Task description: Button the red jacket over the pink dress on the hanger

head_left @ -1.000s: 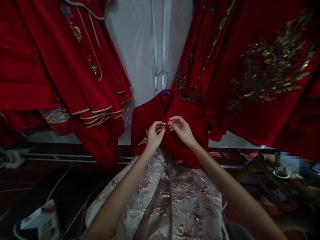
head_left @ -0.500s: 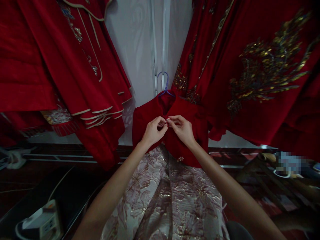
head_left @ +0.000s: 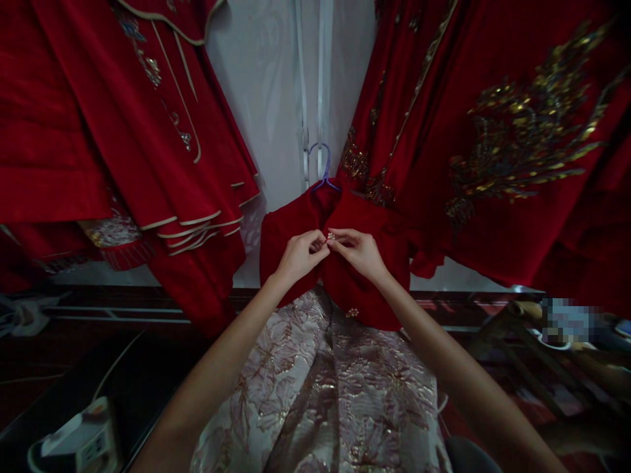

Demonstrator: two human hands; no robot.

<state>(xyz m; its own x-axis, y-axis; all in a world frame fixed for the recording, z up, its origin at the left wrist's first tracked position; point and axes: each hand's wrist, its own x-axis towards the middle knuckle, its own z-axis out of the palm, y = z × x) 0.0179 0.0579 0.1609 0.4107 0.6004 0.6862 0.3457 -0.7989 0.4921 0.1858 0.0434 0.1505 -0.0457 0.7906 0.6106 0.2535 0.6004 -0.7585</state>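
A short red velvet jacket (head_left: 379,263) hangs in front of me on a purple hanger (head_left: 323,167), over a pale pink brocade skirt (head_left: 325,387). My left hand (head_left: 298,255) and my right hand (head_left: 359,251) meet at the jacket's front opening, just below the collar. Both pinch a small pearl-like fastening (head_left: 331,237) between their fingertips, left from the left flap, right from the right flap. A second beaded fastening (head_left: 351,313) sits lower down near the jacket's hem.
Red embroidered robes hang on the left (head_left: 123,131) and on the right (head_left: 493,144), with a white wall panel (head_left: 276,98) between them. A white device (head_left: 81,440) lies on a dark surface at the lower left. Cluttered items lie at the right (head_left: 566,328).
My hands have drawn closer together at the fastening and risen slightly; the two jacket flaps now meet there. The beaded trim seen beside my left wrist is now hidden.
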